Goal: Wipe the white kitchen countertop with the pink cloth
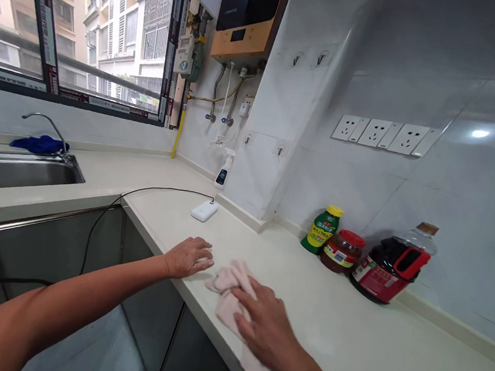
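A crumpled pale pink cloth point(231, 300) lies on the white countertop point(303, 331) near its front edge. My right hand point(267, 321) presses on it, fingers spread over the fabric, and part of the cloth trails out below the palm. My left hand point(188, 257) is at the counter's edge, just left of the cloth and apart from it. Its fingers are loosely bent with nothing visible in them. Beyond it, a white power bank point(204, 210) rests on the counter with a black cable point(159, 189) plugged in.
Against the right wall stand a green bottle with a yellow cap point(322, 230), a red-lidded jar point(342, 252) and a large dark sauce jug point(391, 266). A spray bottle point(224, 171) stands by the pillar. At the left is a sink point(25, 173) with a blue cloth point(40, 144).
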